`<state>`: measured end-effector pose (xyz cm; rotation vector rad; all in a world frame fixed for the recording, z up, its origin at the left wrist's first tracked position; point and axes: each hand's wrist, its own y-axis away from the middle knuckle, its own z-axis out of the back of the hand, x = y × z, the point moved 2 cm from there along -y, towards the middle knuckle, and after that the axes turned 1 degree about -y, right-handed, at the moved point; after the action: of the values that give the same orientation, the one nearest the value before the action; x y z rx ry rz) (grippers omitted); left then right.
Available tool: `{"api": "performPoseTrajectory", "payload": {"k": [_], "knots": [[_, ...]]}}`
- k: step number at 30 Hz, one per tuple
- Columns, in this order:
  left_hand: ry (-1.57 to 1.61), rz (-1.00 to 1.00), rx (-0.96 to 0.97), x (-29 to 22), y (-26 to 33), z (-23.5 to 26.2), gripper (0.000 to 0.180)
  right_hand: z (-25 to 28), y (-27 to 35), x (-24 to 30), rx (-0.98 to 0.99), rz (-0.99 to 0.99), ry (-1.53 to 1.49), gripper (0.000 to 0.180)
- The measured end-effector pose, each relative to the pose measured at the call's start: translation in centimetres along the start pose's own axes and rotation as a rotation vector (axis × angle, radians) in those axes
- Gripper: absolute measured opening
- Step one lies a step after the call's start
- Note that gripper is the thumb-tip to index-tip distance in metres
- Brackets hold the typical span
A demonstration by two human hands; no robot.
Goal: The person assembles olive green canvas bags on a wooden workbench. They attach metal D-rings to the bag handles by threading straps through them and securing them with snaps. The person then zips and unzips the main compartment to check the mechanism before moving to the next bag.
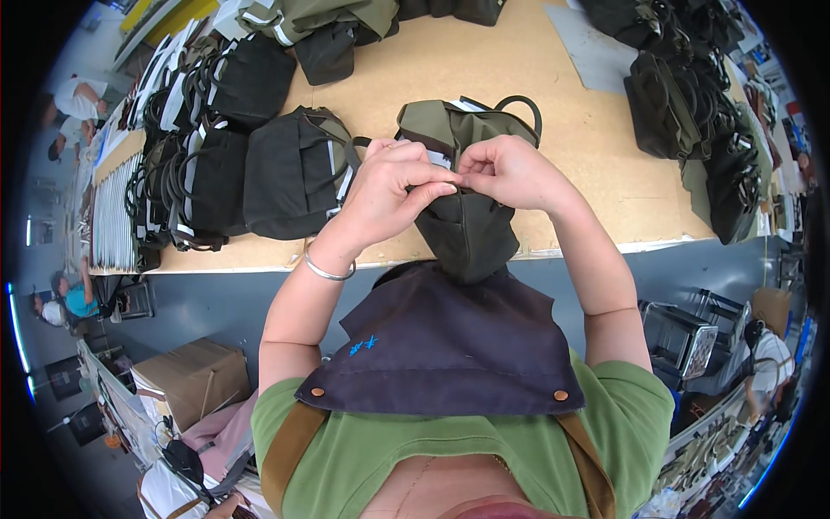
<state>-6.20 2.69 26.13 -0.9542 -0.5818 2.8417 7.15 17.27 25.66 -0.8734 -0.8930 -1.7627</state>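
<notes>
Pinching the top edge of an olive bag at the near table edge, left hand and right hand seem mid-adjustment of its opening, so the next move likely needs fine fingertip control.

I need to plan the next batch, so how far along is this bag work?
Done, by the look of it: black bags lie stacked at the table's left side, with more dark bags at its right. In hand: an olive bag, with the left hand and right hand pinching its upper edge together. Left: I cannot tell which piles are finished or waiting.
</notes>
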Motion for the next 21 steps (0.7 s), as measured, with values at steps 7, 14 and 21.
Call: {"api": "performPoseTrajectory", "payload": {"k": [7, 14, 21], "knots": [[0.178, 0.266, 0.012, -1.2, -0.7, 0.4, 0.026, -0.2, 0.2, -0.7, 0.012, 0.021, -0.020, 0.006], [0.086, 0.118, 0.191, 0.7, -0.7, -0.3, 0.024, 0.6, 1.0, 0.2, 0.075, 0.038, 0.067, 0.009], [-0.025, 0.165, 0.249, -0.4, -0.9, 0.2, 0.021, 0.5, 1.2, -0.1, 0.052, 0.129, 0.202, 0.010]]}}
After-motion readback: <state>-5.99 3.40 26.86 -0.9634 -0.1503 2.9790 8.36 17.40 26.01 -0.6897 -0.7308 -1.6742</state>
